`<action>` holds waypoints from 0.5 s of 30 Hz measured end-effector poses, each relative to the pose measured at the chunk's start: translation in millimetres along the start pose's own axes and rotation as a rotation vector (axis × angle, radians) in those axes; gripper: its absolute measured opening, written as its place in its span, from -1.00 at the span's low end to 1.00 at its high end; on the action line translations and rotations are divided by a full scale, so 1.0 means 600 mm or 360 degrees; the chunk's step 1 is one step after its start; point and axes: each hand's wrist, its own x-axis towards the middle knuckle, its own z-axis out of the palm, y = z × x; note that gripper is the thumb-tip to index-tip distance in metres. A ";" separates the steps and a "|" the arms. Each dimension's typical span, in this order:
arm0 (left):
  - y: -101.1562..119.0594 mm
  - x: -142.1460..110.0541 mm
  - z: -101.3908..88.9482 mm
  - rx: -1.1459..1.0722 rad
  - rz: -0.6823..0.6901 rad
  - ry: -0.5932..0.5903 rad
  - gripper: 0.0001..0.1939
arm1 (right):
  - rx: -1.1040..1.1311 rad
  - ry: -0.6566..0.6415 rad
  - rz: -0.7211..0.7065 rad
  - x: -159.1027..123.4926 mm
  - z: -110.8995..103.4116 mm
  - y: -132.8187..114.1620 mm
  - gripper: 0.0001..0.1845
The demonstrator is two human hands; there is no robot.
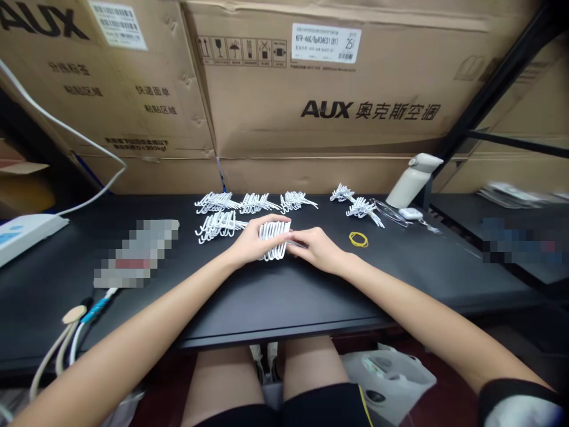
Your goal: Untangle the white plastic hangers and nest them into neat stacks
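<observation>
A row of white hooks (273,242), gathered into one bundle, is held up over the black desk in my left hand (249,244). My left thumb lies across its near side and the fingers curl over the back. At the bundle's right end, the fingers of my right hand (319,249) are pinched together around the narrow ends; the fingers partly cover what lies between them. Just behind my left hand sits a similar hook bundle (216,226). Farther back lie more bundles, among them one at the left (216,202) and one in the middle (296,201).
Yellow rubber bands (358,239) lie right of my hands, near two smaller hook bundles (362,207). A pale bottle (413,181) stands at the back right. Left are a blurred-out phone-like object (137,252), cables and a power strip (29,234). Large cardboard boxes (329,77) wall the back.
</observation>
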 end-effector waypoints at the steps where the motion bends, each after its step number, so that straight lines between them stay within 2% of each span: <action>1: 0.000 0.000 0.000 0.0000 -0.0013 0.0003 -0.56 | -0.0010 -0.0007 -0.0003 0.000 0.000 0.000 -0.75; 10: -0.001 0.000 0.001 -0.0017 -0.0074 0.0084 -0.52 | -0.0179 -0.0045 0.0064 0.002 0.001 -0.005 -0.82; 15: -0.004 -0.001 0.003 -0.0161 -0.0135 0.0038 -0.51 | -0.0395 -0.0092 0.0142 0.003 0.001 -0.010 -0.79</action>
